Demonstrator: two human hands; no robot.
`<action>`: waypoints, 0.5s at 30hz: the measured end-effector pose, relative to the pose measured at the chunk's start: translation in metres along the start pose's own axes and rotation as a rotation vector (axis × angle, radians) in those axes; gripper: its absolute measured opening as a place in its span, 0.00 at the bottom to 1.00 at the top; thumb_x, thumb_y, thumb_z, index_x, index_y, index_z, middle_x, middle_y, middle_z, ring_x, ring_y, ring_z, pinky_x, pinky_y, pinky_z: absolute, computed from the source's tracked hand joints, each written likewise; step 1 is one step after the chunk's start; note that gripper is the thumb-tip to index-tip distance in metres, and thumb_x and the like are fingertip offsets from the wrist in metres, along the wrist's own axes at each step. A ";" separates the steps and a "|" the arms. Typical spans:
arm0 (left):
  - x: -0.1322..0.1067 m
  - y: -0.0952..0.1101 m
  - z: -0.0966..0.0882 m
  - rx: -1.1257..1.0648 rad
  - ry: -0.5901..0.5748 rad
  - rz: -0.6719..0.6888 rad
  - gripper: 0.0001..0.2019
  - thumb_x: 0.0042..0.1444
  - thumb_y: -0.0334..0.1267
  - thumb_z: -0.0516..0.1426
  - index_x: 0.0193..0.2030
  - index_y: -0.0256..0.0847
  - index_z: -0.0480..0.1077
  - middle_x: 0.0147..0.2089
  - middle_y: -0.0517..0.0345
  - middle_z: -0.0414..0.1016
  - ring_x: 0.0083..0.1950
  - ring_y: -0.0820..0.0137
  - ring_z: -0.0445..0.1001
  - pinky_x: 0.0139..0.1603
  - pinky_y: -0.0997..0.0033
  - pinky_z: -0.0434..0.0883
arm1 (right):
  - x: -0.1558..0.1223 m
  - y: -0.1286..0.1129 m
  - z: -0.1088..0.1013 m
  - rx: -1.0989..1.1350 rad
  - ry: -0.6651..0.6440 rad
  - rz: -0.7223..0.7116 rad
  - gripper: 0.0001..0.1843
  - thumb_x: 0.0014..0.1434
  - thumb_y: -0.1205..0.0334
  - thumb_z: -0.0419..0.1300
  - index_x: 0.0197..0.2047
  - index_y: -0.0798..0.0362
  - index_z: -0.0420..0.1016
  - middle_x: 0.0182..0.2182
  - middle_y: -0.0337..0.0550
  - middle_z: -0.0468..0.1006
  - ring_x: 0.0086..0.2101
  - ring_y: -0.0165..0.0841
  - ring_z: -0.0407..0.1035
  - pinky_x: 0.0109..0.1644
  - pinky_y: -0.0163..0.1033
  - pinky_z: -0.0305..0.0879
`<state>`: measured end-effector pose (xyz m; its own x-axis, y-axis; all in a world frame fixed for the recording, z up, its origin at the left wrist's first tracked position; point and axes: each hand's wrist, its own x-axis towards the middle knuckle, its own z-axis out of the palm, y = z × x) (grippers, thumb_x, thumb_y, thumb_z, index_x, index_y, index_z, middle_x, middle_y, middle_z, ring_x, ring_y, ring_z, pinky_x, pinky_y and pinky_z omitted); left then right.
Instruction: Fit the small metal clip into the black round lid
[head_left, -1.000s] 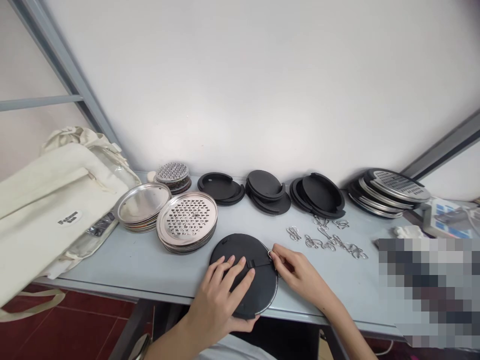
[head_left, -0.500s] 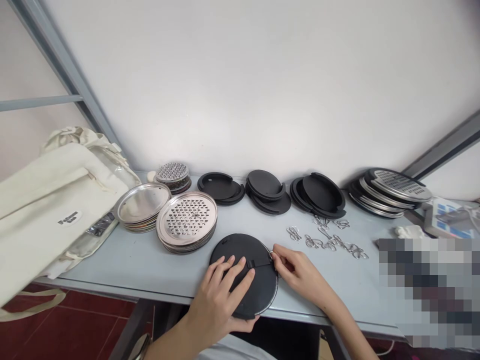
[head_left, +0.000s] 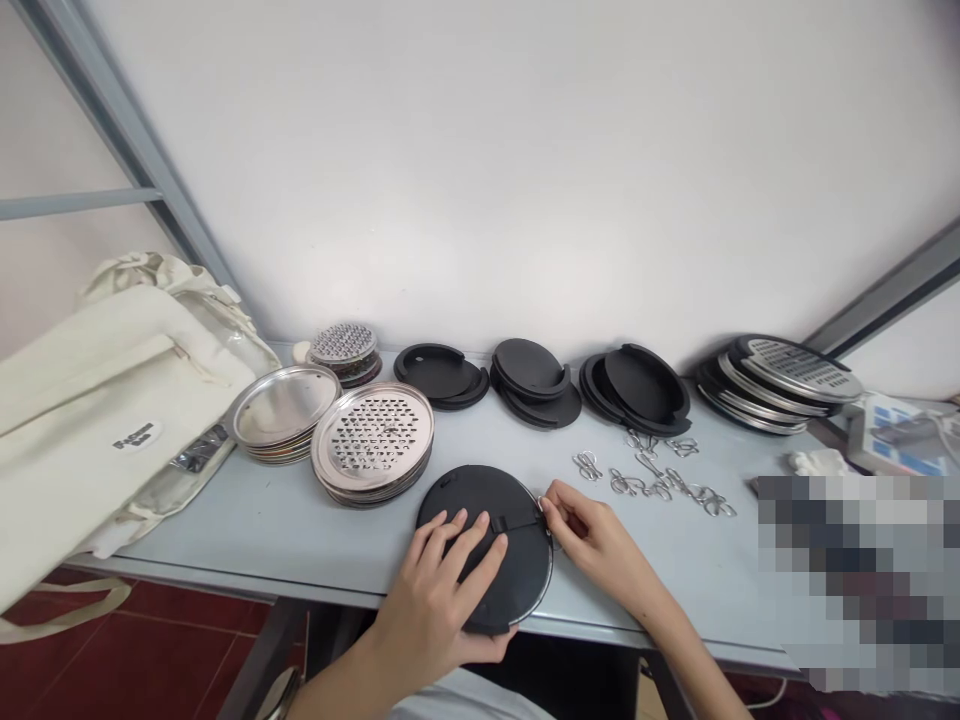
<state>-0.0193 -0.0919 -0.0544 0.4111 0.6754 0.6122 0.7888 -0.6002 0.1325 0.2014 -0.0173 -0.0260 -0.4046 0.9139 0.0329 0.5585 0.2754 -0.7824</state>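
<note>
A cream cloth bag (head_left: 97, 400) lay at the far left of the grey table (head_left: 247, 520). To its right were a stack of plain steel discs (head_left: 283, 405) and a stack of perforated steel discs (head_left: 373, 435), at 10 and 11 o'clock from the work piece.

The work piece, a black disc (head_left: 480, 488), lay flat at the table's near edge. The left hand (head_left: 439, 600) rested on it from 7 o'clock. Its fingers (head_left: 459, 545) were spread wide and flat on the disc face, and their tips stopped just short of the centre. The disc was round, so it had no long axis. Its black strap (head_left: 517, 521) ran from the centre to the rim at 3 o'clock, roughly parallel to the table edge.

The right hand (head_left: 592, 540) met the rim at 3 o'clock. Its thumb and forefinger were pinched narrow at the strap's outer end. What they gripped was too small to tell.

Loose wire clips (head_left: 652, 480) lay at 2 o'clock, near the right hand but apart from it. Stacks of black discs (head_left: 637, 390) stood along the wall at 12 to 1 o'clock.
</note>
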 end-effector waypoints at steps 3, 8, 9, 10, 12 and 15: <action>0.000 0.000 0.001 -0.004 -0.004 -0.001 0.30 0.53 0.48 0.59 0.62 0.41 0.66 0.61 0.50 0.68 0.60 0.55 0.66 0.62 0.51 0.61 | -0.001 0.002 0.001 0.042 0.006 0.009 0.17 0.68 0.53 0.46 0.29 0.50 0.55 0.21 0.30 0.53 0.23 0.28 0.50 0.28 0.34 0.48; 0.000 -0.001 0.001 -0.001 0.005 0.005 0.29 0.53 0.49 0.59 0.61 0.40 0.66 0.61 0.50 0.68 0.60 0.55 0.66 0.62 0.52 0.61 | -0.002 0.002 0.001 0.057 -0.001 0.013 0.18 0.68 0.51 0.47 0.28 0.50 0.55 0.21 0.30 0.54 0.24 0.28 0.50 0.28 0.34 0.48; 0.000 0.000 0.001 0.001 0.002 0.010 0.29 0.53 0.49 0.59 0.61 0.41 0.66 0.61 0.50 0.68 0.60 0.55 0.66 0.62 0.52 0.61 | -0.002 0.001 0.001 0.054 -0.005 0.012 0.18 0.68 0.51 0.46 0.29 0.50 0.55 0.21 0.30 0.54 0.24 0.28 0.50 0.28 0.34 0.48; 0.000 0.000 0.001 0.004 -0.002 0.006 0.30 0.53 0.49 0.59 0.61 0.41 0.66 0.62 0.50 0.67 0.60 0.55 0.66 0.61 0.52 0.61 | -0.002 0.001 0.000 0.048 -0.008 0.011 0.18 0.68 0.51 0.46 0.29 0.50 0.55 0.21 0.30 0.54 0.23 0.28 0.50 0.28 0.34 0.48; 0.001 0.000 0.001 0.006 0.001 0.007 0.29 0.53 0.49 0.59 0.61 0.41 0.66 0.61 0.50 0.68 0.59 0.55 0.66 0.61 0.51 0.61 | -0.002 -0.001 0.000 0.031 -0.011 0.009 0.18 0.69 0.51 0.46 0.29 0.50 0.55 0.21 0.30 0.54 0.23 0.28 0.51 0.28 0.34 0.48; 0.000 0.000 0.000 0.008 0.000 0.006 0.29 0.54 0.49 0.58 0.62 0.41 0.66 0.61 0.50 0.68 0.59 0.55 0.66 0.61 0.51 0.61 | -0.001 -0.002 0.000 -0.005 -0.016 0.004 0.18 0.69 0.51 0.45 0.29 0.50 0.55 0.20 0.30 0.55 0.23 0.28 0.52 0.28 0.35 0.48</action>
<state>-0.0192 -0.0918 -0.0547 0.4158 0.6719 0.6130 0.7898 -0.6009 0.1229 0.2008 -0.0191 -0.0238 -0.4140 0.9101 0.0193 0.5638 0.2730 -0.7795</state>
